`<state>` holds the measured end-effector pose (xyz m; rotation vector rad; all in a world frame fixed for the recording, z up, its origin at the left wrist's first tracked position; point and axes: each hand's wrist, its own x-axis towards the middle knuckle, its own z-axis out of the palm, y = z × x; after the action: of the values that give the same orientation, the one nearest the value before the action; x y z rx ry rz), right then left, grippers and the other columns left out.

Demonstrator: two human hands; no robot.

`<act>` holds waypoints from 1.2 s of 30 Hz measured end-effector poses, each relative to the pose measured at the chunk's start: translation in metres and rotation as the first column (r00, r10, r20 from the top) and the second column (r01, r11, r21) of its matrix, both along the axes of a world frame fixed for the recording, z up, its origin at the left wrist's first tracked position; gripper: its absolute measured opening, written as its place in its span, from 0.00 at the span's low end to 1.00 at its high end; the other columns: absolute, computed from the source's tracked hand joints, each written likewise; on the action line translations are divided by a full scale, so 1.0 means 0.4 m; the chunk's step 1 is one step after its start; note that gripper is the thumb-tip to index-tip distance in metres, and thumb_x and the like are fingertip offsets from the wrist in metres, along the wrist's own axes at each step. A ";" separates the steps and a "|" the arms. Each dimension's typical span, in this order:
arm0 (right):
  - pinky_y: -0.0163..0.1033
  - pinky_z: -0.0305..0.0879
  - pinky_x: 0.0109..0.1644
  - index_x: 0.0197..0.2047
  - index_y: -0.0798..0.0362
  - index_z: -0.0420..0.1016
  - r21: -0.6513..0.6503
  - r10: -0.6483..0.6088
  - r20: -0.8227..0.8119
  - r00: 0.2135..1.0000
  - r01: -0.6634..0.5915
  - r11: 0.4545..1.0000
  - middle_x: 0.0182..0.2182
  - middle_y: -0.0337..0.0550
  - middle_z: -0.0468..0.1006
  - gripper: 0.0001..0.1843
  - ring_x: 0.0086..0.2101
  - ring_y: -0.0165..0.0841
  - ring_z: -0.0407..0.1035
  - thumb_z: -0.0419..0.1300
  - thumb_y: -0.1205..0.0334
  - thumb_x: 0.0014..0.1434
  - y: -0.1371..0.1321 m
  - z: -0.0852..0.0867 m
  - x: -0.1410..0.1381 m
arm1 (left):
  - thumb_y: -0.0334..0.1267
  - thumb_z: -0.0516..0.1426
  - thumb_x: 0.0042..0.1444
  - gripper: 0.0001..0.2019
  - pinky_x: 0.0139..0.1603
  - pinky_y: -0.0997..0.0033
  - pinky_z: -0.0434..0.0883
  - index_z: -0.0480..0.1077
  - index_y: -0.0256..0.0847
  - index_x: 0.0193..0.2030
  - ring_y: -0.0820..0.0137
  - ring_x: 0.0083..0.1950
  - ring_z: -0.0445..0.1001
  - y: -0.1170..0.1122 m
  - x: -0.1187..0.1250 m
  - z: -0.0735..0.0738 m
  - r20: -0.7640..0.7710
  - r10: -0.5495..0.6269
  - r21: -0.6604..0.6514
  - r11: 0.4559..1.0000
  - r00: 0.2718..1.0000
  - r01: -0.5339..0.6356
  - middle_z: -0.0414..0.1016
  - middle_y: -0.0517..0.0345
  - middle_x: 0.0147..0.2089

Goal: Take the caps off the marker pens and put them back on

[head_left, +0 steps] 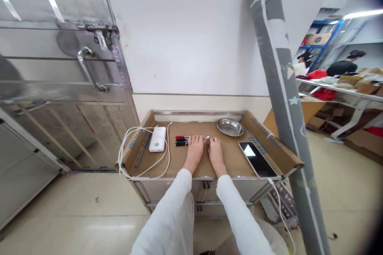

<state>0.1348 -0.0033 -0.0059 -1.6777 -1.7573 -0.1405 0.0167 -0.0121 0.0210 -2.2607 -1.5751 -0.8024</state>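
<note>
Hands side by side, palms down: left hand [195,148] has fingers bent, slightly spread, lying over the right ends of the pens [180,141]; can't tell if it grips them or just rests. Right hand [215,148] is part curled, fingertips down beside a silver end [206,138] that pokes out between the hands; can't tell if it has hold of it. Pens sit left of left hand in a small bunch, lying left-right, red on the far side, black nearer. All on brown cardboard [182,163] lining the top of a cabinet [245,189], cardboard sides raised left and right. Left of the pens: white power bank [157,139], white cable [169,153] looped around it and out past the left side. Far right: round metal bowl [230,127], nothing visible in it. Near right: phone [257,159], face up, bright patch on its dark screen, second white cable [280,203] dropping off the near edge beside it. Tall grey roll [287,87] leans right of the cabinet. Pale wall [185,36] behind, metal door [36,71] with curved handle [86,67] to the left. Far right, two people, one in dark clothing [342,67], by a cluttered bench [338,84].
</note>
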 end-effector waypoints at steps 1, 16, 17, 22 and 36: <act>0.41 0.59 0.47 0.41 0.56 0.73 0.020 0.044 -0.034 0.998 -0.043 0.999 0.37 0.51 0.71 0.20 0.40 0.39 0.62 0.42 0.77 0.57 0.003 -0.004 0.001 | 0.38 0.46 0.65 0.11 0.53 0.63 0.60 0.64 0.41 0.49 0.65 0.50 0.66 -0.009 -0.005 0.006 0.046 -0.010 0.013 1.000 0.999 0.010 0.70 0.52 0.47; 0.42 0.59 0.45 0.34 0.55 0.75 0.073 0.079 -0.223 0.972 -0.064 0.995 0.34 0.50 0.70 0.15 0.37 0.39 0.62 0.46 0.66 0.61 0.022 -0.013 0.006 | 0.36 0.47 0.64 0.10 0.50 0.59 0.62 0.66 0.40 0.47 0.60 0.49 0.65 -0.028 -0.028 0.012 0.118 0.245 -0.039 0.970 0.962 -0.242 0.69 0.50 0.45; 0.42 0.59 0.45 0.33 0.55 0.75 0.068 0.087 -0.235 0.968 -0.072 0.995 0.34 0.49 0.70 0.16 0.37 0.38 0.62 0.46 0.66 0.61 0.022 -0.012 0.007 | 0.35 0.47 0.64 0.10 0.50 0.59 0.61 0.66 0.40 0.47 0.60 0.49 0.65 -0.031 -0.029 0.010 0.097 0.237 -0.045 0.971 0.967 -0.233 0.69 0.50 0.45; 0.41 0.58 0.45 0.34 0.54 0.75 0.042 0.113 -0.217 0.970 -0.106 0.993 0.34 0.48 0.70 0.17 0.37 0.37 0.62 0.45 0.63 0.63 0.012 -0.001 0.007 | 0.33 0.47 0.63 0.10 0.51 0.58 0.61 0.66 0.40 0.47 0.60 0.50 0.65 -0.037 -0.031 0.005 0.065 0.224 -0.073 0.973 0.972 -0.219 0.69 0.50 0.46; 0.44 0.61 0.48 0.37 0.55 0.75 0.069 0.179 -0.142 0.973 -0.171 0.983 0.36 0.50 0.71 0.15 0.39 0.38 0.63 0.51 0.55 0.62 0.016 -0.011 0.000 | 0.32 0.46 0.63 0.10 0.51 0.57 0.63 0.66 0.38 0.47 0.59 0.49 0.65 -0.031 -0.034 0.014 0.103 0.341 -0.120 0.937 0.934 -0.329 0.68 0.47 0.47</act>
<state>0.1346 0.0030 -0.0102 -1.4470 -1.7624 0.0145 0.0032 -0.0246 0.0267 -1.9531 -2.0289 -0.7921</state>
